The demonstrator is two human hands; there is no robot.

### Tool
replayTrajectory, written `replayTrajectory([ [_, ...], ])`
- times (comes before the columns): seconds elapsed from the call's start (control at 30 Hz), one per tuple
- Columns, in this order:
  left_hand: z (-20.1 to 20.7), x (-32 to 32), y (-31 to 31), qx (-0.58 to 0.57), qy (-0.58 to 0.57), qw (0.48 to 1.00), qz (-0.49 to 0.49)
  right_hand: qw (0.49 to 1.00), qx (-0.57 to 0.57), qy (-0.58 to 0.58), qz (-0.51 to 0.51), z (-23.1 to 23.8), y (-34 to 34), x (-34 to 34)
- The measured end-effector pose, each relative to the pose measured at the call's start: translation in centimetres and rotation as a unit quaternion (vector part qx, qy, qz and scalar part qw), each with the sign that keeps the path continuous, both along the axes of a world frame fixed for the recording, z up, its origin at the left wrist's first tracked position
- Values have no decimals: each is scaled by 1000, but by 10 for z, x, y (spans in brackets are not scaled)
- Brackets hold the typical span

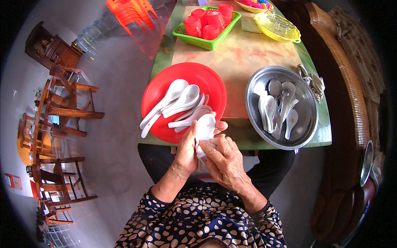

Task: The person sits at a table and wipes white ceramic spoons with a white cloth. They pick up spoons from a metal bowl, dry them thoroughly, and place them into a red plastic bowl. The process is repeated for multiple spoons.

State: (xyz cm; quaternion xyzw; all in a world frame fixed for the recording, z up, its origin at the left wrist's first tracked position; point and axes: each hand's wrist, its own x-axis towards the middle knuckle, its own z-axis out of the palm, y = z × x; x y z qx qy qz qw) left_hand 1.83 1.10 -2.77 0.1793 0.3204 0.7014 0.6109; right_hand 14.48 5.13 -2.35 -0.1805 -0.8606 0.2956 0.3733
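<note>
Between my hands is a white soup spoon (205, 126), its bowl turned up, just past the table's near edge. My left hand (188, 151) is closed round it from the left. My right hand (223, 157) presses a white cloth or tissue (202, 148) against its handle; which of the two I cannot tell. Ahead and to the left, a red plate (211, 76) carries several white spoons (182, 99), some stacked. To the right stands a steel basin (308, 120) holding several white spoons (269, 108) and metal spoons (274, 87).
A green basket (202, 42) of red cups (211, 32) stands farther back on the table (235, 62). Yellow baskets (285, 38) are at the far right, and a crumpled cloth (316, 87) lies by the basin. Wooden chairs (68, 107) and orange stools (131, 12) stand left.
</note>
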Motion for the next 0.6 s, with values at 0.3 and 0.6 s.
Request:
replayTrajectory([
  [0.3,0,13,-4,-54,-22,998,29,978,120,25,-171,-4,21,-25],
  [0.6,-4,15,-5,-60,-35,997,26,989,6,70,-132,-6,9,-23],
])
